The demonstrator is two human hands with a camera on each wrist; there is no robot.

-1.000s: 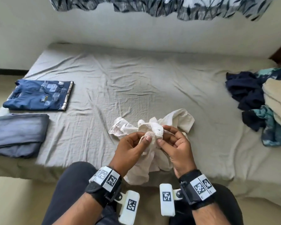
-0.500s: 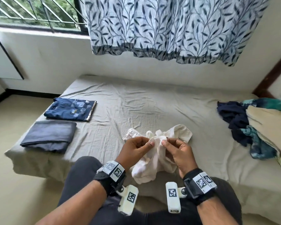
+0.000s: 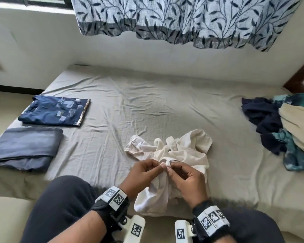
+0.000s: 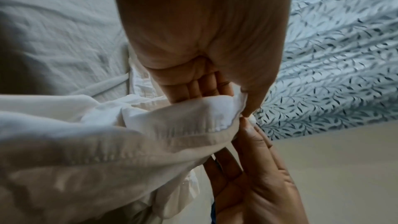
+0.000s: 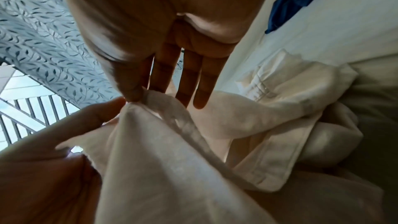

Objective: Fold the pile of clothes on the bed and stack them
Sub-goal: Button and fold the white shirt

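A crumpled white shirt (image 3: 181, 151) lies at the near edge of the bed (image 3: 147, 106), part of it hanging over the edge. My left hand (image 3: 144, 174) and right hand (image 3: 186, 179) meet over it, each pinching the same hemmed edge between thumb and fingertip. In the left wrist view the hem (image 4: 193, 125) runs into the pinch; in the right wrist view the white shirt (image 5: 172, 151) drapes down from the thumb, other fingers straight. An unfolded pile of dark blue, teal and beige clothes (image 3: 284, 130) sits at the right.
Two folded garments lie at the bed's left: a blue printed shirt (image 3: 54, 113) and a grey piece (image 3: 23, 148) nearer to me. A leaf-patterned curtain (image 3: 191, 20) hangs over the far wall. My knees are against the bed's near edge.
My hands have stayed together on the white shirt, shifting their pinch along its edge. The head view tilted up and then partly back down.
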